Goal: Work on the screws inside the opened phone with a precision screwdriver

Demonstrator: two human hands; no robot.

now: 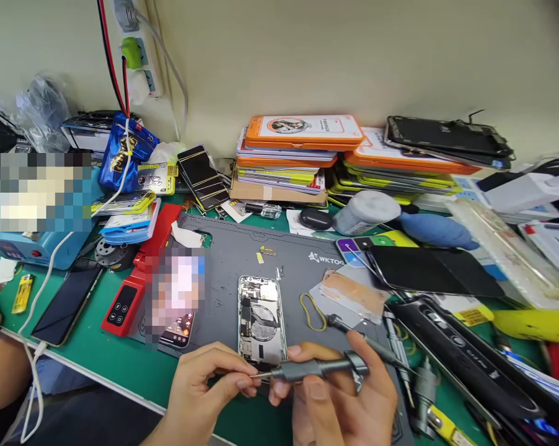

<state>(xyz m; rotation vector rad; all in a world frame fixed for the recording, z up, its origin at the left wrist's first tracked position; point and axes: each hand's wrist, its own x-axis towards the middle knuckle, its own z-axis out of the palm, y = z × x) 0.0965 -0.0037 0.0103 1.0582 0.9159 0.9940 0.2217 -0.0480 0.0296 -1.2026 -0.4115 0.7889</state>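
Note:
A grey precision screwdriver (pixel 316 369) lies almost level in my right hand (pixel 344 396), its handle held between thumb and fingers. The thumb and forefinger of my left hand (pixel 214 384) pinch together at the driver's thin tip. Whether a tiny screw is between them is hidden. Just beyond both hands, an opened phone (pixel 261 319) with its inner parts and a round coil exposed rests on the grey work mat (pixel 224 248). Small metal pieces (pixel 279 272) and a little flex part (pixel 267 250) lie above it on the mat.
Left of the mat stand a red device (pixel 121 306), a dark phone (pixel 68 303) and a yellow lighter (pixel 23 293). On the right are a black tool (pixel 465 353), another screwdriver (pixel 426 393) and a dark screen (pixel 432 271). Stacked boxes (pixel 302 133) line the wall.

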